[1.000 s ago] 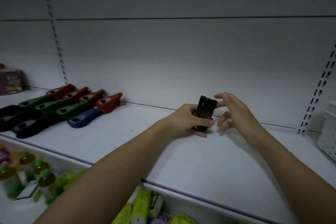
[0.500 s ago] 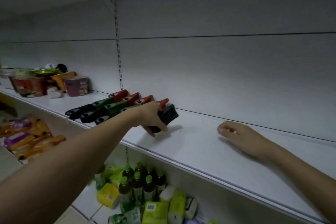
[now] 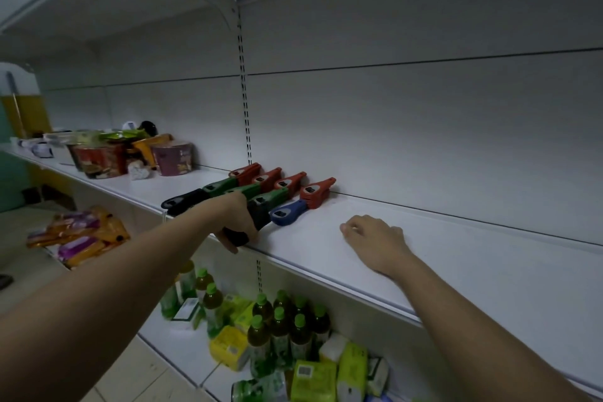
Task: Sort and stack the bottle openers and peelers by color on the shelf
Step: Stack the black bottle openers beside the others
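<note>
left hand [image 3: 239, 222] clenched, right hand [image 3: 375, 238] resting

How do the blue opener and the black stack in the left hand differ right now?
The blue opener lies free on the shelf; the black stack is gripped by the left hand. The blue one is a single piece, the black one several together. Both sit near the shelf's front edge.

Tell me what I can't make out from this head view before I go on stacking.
- Black stack in the left hand: the hand covers its middle, so the item count is unclear.
- Right hand: fingertips curl under, hidden by its own back.
- Black openers near the shelf's front edge: the left forearm hides their near ends.
- Cup labels: too small and dim to read.
</note>
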Demonstrator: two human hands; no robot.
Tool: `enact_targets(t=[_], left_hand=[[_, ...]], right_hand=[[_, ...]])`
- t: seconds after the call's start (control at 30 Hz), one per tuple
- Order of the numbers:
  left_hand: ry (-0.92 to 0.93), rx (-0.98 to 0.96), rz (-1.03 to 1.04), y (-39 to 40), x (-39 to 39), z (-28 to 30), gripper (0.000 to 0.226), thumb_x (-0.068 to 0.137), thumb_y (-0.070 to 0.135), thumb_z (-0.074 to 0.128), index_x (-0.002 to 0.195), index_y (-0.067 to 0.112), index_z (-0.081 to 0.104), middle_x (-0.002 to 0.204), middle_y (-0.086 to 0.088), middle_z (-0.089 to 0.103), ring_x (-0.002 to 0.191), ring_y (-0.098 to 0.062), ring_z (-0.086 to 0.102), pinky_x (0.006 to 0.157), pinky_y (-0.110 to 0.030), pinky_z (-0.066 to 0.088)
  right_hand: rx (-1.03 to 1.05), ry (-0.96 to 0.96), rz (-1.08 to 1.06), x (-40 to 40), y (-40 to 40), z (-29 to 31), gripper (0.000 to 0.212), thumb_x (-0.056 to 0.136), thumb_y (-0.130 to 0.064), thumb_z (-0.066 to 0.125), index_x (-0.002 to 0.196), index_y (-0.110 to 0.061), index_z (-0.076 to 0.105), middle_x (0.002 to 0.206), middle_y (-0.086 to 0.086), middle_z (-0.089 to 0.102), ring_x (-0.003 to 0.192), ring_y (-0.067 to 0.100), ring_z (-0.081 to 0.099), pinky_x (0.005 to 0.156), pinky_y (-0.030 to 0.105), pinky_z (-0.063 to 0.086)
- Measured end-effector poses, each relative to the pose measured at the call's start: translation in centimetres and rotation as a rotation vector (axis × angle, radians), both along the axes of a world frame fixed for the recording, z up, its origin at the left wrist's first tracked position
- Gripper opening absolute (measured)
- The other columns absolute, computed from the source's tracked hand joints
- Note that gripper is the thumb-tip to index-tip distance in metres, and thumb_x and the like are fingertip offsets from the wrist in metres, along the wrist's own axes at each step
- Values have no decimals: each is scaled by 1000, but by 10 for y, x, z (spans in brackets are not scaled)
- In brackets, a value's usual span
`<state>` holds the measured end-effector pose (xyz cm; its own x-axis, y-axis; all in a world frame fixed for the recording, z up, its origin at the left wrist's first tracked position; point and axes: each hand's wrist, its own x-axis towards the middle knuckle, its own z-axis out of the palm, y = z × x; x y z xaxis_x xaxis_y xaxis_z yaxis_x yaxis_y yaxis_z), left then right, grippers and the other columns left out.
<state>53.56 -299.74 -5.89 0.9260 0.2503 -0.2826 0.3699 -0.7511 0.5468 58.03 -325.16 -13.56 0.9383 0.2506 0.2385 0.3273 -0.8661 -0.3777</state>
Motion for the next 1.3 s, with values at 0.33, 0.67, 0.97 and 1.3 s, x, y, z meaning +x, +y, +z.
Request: enact_targets(t=[0.33, 0.67, 0.97, 1.3], left_hand=[[22, 44, 9, -16, 19, -7, 42, 80, -1, 77, 112, 1, 50, 111, -21, 53, 82, -35, 64, 59, -45, 61], [-11, 67, 36, -21, 17, -7, 44, 78, 10, 82, 109, 5, 51, 113, -20, 52, 87, -37, 64, 56, -45, 61], [-310, 603, -162, -48, 7, 27, 56, 90, 54, 58, 128, 13, 50, 107, -6, 62, 94, -23, 61, 82, -36, 52], [-457, 224, -393, -178, -12, 41, 67, 98, 52, 47, 149, 9, 34, 150, -13, 42, 133, -31, 44, 105, -38, 39]], right_hand=[[192, -20, 10, 3, -7, -2, 35, 103, -43, 33, 80, -22, 49, 84, -4, 61, 87, 23, 55, 93, 39, 38], [293, 17, -5, 3, -7, -1, 37, 102, -42, 36, 95, -15, 61, 89, 1, 66, 89, 24, 59, 90, 38, 43], [476, -13, -13, 4, -7, -5, 20, 99, -33, 44, 96, -22, 61, 94, -3, 65, 81, 17, 59, 73, 30, 46], [217, -258, -134, -47, -101, 62, 26, 98, -31, 52, 118, -16, 60, 118, 7, 59, 111, 25, 53, 95, 37, 44]])
